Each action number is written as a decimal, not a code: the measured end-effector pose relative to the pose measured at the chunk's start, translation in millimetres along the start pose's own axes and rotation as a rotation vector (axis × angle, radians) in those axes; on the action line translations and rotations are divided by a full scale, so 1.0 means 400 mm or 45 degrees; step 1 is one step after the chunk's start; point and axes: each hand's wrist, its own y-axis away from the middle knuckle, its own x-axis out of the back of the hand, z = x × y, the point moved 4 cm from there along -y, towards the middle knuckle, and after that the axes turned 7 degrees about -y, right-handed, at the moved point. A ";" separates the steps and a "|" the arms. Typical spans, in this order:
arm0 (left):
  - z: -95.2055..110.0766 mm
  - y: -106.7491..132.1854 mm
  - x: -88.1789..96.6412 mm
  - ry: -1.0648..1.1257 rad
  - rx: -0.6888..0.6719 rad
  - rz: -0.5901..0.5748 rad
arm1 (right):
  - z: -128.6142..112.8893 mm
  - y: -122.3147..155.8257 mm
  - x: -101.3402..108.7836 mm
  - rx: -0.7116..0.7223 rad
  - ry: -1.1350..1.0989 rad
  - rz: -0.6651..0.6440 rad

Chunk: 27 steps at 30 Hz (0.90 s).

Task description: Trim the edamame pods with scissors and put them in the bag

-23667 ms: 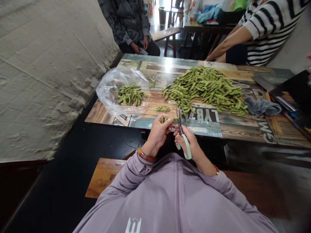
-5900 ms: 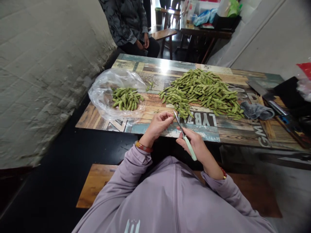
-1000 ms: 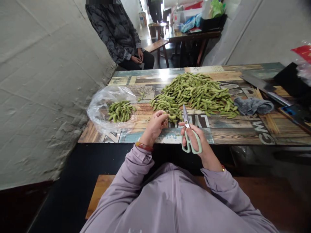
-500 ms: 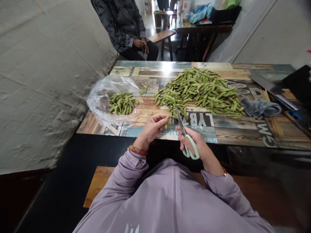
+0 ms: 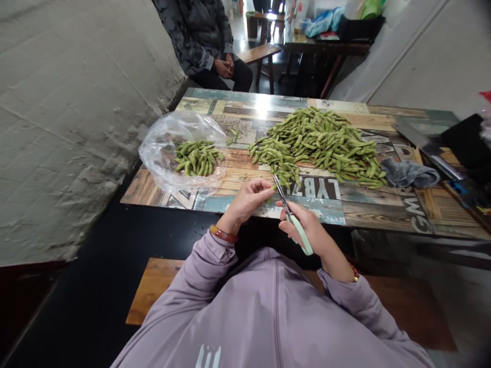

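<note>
Between the thumb and fingers of my left hand [image 5: 250, 200] is a green soybean pod [image 5: 273, 188], mostly hidden by the fingers. My right hand [image 5: 303, 223] grips scissors [image 5: 298, 231] with pale green handles, their blades pointing up and left. The blade tips are at the pod; whether they touch it I cannot tell. Beyond my hands a big heap of soybean pods [image 5: 318, 143] covers the middle of the table. To the left a clear plastic bag [image 5: 159, 148] lies open around a smaller pile of pods [image 5: 197, 158].
A few pod scraps [image 5: 233, 136] lie beside the bag on the patterned table [image 5: 378, 209]. A grey cloth [image 5: 409, 171] and a cleaver [image 5: 429, 148] lie at the right. Across the table a person [image 5: 203, 46] sits with hands together. A rough wall [image 5: 76, 128] borders the left side.
The scissors have turned and their tips have come closer to the pod in my left hand. The view has shifted slightly.
</note>
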 end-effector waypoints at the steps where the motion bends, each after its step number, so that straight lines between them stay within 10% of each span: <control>1: 0.001 0.001 -0.001 0.003 -0.012 -0.006 | -0.003 -0.001 -0.002 0.004 0.010 0.005; 27: -0.009 -0.017 0.035 0.495 0.037 0.122 | 0.027 -0.002 -0.025 -0.143 -0.167 0.120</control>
